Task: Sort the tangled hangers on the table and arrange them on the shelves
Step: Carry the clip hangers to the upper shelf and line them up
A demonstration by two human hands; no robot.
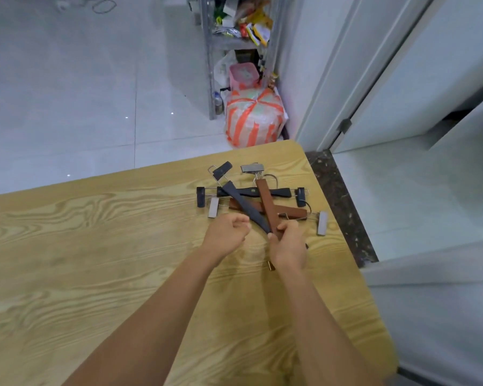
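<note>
The tangled heap of wooden clip hangers (258, 199) lies on the pale, wood-grained table (95, 260), close to its far right corner. Four flat bars cross one another. A black bar hanger (283, 193) lies crosswise with a black clip at each end, and a dark bar hanger (241, 201) slants over it. A brown bar hanger (293, 212) lies flat with grey clips. A reddish-brown bar hanger (264, 199) sits on top, pointing away toward a grey clip. There's a small pale mark in the middle of the black one, too small to read.

The right hand (289, 242) is wrapped round the near end of the reddish-brown hanger. The left hand (226, 232) hovers just beside it at the near edge of the heap, fingers curled in, with nothing visible inside.

Beyond the table, on the white tiled floor (67, 93), an orange-and-white striped sack (255, 121) sits against a grey metal shelf rack (208, 65) stuffed with packets and a pink basket (244, 75).
</note>
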